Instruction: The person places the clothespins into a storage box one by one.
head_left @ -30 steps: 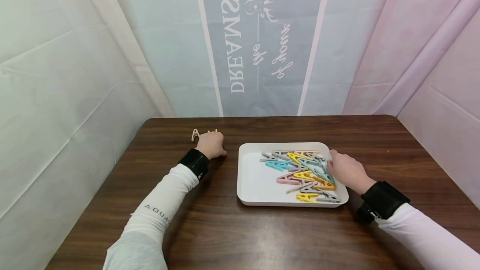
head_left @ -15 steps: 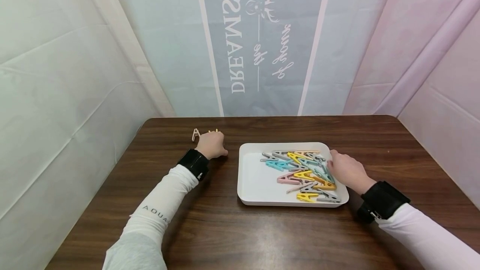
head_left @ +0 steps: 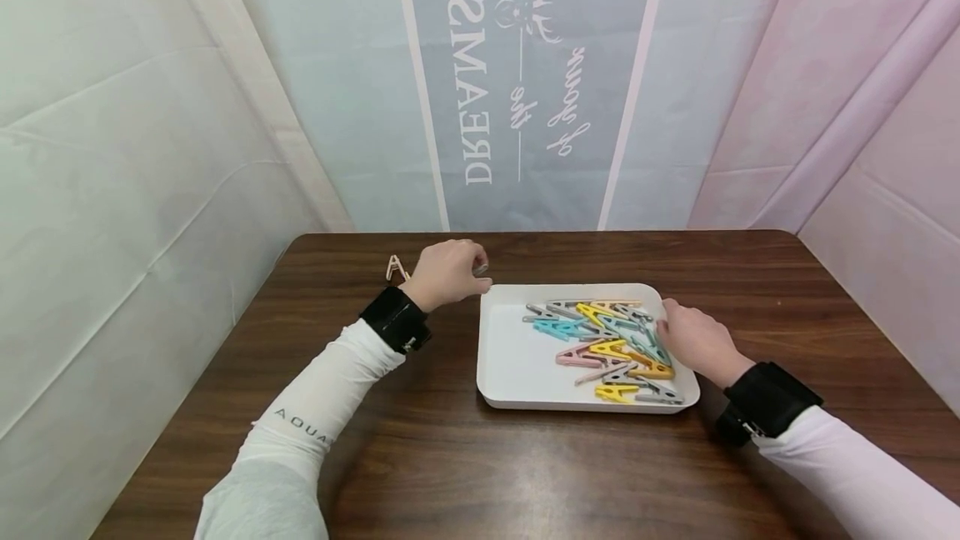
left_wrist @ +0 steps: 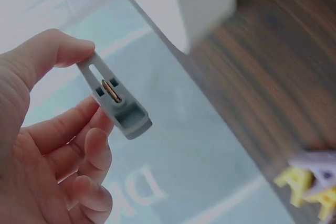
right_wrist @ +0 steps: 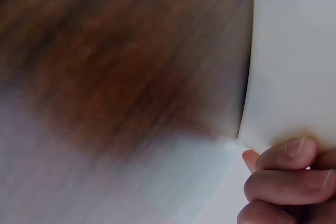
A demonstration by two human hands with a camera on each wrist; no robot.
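Observation:
Between the thumb and fingers of my left hand (head_left: 450,275) is a grey clothespin (left_wrist: 116,98), its metal spring showing in the left wrist view. The hand is above the table, by the far left corner of a white tray (head_left: 517,361). My right hand (head_left: 701,343) grips the tray's right end; the right wrist view shows its curled fingers (right_wrist: 286,186) against the tray wall. Several clothespins in yellow, blue, pink, grey and orange lie in the tray, mostly toward its right side.
A pale pink clothespin (head_left: 394,267) stands on the dark wooden table (head_left: 525,473), behind my left wrist. Yellow and light purple clothespins (left_wrist: 299,184) lie near it, blurred in the left wrist view. Fabric curtains (head_left: 360,90) rise beyond the table's far and side edges.
My left hand has lifted from the far left of the table and moved right toward the tray, carrying the grey clothespin. My right hand keeps its grip on the tray.

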